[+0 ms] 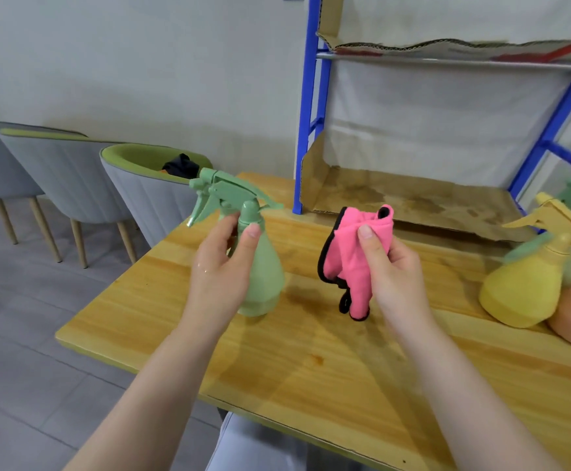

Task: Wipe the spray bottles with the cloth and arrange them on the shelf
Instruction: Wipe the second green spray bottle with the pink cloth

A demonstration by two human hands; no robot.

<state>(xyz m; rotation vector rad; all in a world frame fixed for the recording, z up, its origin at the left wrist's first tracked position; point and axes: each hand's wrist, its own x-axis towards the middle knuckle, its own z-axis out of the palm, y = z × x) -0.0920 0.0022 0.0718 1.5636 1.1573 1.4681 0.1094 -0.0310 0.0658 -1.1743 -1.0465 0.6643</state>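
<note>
The green spray bottle (pixel 260 266) is held upright above the wooden table (pixel 311 351), its neck gripped by the left hand (pixel 219 266). To its right, the pink cloth (pixel 352 256) is pinched, bunched, by the right hand (pixel 393 277).

I am gripping the pale green plastic spray bottle (pixel 260 266) by its neck in my left hand (pixel 221 266), holding it upright above the yellow wooden table (pixel 311 362). My right hand (pixel 393 273) is pinching the bunched pink cloth with black trim (pixel 348 260). A yellow plastic spray bottle (pixel 525 283) is standing at the right, near the blue metal shelf lined with cardboard (pixel 413 198).
</note>
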